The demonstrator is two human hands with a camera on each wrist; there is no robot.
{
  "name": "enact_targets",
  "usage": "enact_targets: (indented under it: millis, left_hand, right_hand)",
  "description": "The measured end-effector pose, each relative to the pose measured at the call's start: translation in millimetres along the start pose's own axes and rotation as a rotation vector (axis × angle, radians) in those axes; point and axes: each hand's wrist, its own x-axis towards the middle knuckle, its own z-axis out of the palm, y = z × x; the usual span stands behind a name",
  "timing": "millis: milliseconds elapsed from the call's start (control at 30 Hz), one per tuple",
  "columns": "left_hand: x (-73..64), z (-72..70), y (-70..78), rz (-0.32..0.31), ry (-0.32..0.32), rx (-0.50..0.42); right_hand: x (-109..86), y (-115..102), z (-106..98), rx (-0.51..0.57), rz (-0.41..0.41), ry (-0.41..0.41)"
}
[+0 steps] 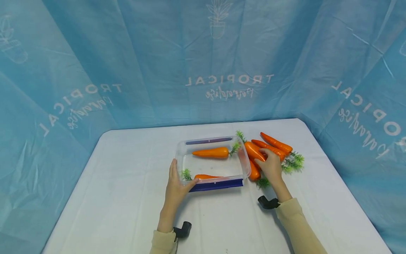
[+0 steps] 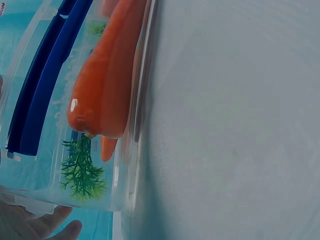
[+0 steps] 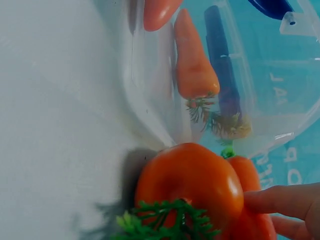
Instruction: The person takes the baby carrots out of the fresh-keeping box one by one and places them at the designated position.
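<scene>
A clear plastic container (image 1: 246, 165) with blue latches sits on the table. My left hand (image 1: 176, 186) grips its near left corner, thumb over the rim and fingers along the left wall. Inside lie an orange carrot (image 1: 211, 152) near the far side and another carrot (image 1: 206, 176) along the near wall, both with green tops. To the right of the container, my right hand (image 1: 271, 165) holds a thick carrot (image 1: 252, 150) between thumb and fingers. A rounded carrot (image 3: 190, 182) stands large in the right wrist view, in front of the fingertips (image 3: 262, 200).
Beside the right hand lie two slimmer carrots (image 1: 276, 142) with leafy tops (image 1: 293, 162). A carrot (image 1: 254, 171) rests against the container's right side. The white table (image 1: 127, 197) is backed by a blue printed curtain (image 1: 152, 70).
</scene>
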Motion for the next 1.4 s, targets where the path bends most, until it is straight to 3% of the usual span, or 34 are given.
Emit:
enact_targets:
  millis: [333, 667, 800, 1000, 1133, 1400]
  left_hand:
    - [-0.4, -0.8, 0.0, -0.007, -0.007, 0.009]
    - [-1.7, -1.5, 0.9, -0.025, -0.01, -0.009]
    - [-1.7, -1.2, 0.4, -0.014, -0.006, -0.007]
    - [-1.2, -1.8, -0.1, -0.003, -0.005, 0.004]
    - [-1.0, -2.1, -0.7, -0.007, -0.005, 0.006]
    - [-1.0, -0.2, -0.1, -0.022, 0.0, -0.008]
  right_hand:
    - [-3.9, -8.3, -0.4, -0.108, 0.025, -0.039]
    - [-3.6, -11.1, 0.0, -0.136, 0.026, -0.104]
    - [-3.4, -13.2, -2.9, -0.11, 0.023, -0.086]
    - [-1.3, -23.1, -7.2, -0.031, -0.055, -0.016]
    - [4.5, -35.7, -6.3, 0.014, -0.13, -0.013]
    - [13.3, -56.1, 3.4, 0.087, -0.241, -0.097]
